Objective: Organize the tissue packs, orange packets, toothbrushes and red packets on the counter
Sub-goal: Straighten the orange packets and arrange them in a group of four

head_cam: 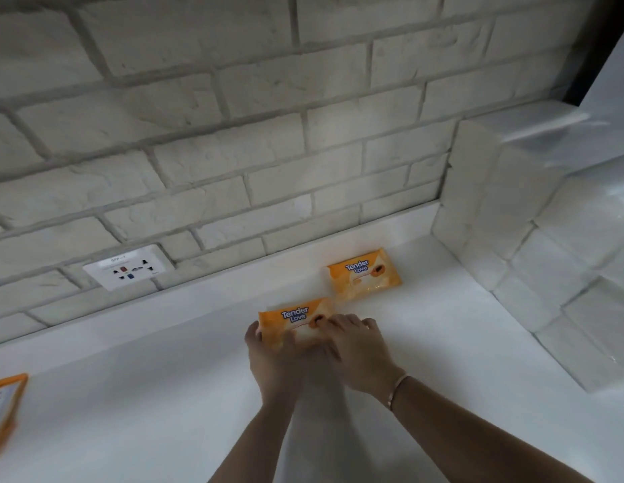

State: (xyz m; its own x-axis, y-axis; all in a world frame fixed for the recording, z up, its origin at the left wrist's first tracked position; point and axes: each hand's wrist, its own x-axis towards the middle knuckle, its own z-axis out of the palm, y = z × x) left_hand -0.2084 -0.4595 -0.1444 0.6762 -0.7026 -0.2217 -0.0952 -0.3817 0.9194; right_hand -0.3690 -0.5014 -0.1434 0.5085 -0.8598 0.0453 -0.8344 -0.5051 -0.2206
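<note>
Two orange "Tender Love" packets lie on the white counter (164,413) near the back ledge. The nearer orange packet (293,317) is under both hands: my left hand (272,360) grips its left edge, and my right hand (359,353) presses fingers on its right half. The second orange packet (364,275) lies flat behind and to the right, close to the first but apart from my hands. Another orange packet (5,409) shows partly at the left frame edge.
A white brick wall (234,134) runs behind the counter, with a power outlet (129,268) at lower left. A brick column (512,221) closes the right side. A low white ledge (234,287) lines the wall's foot.
</note>
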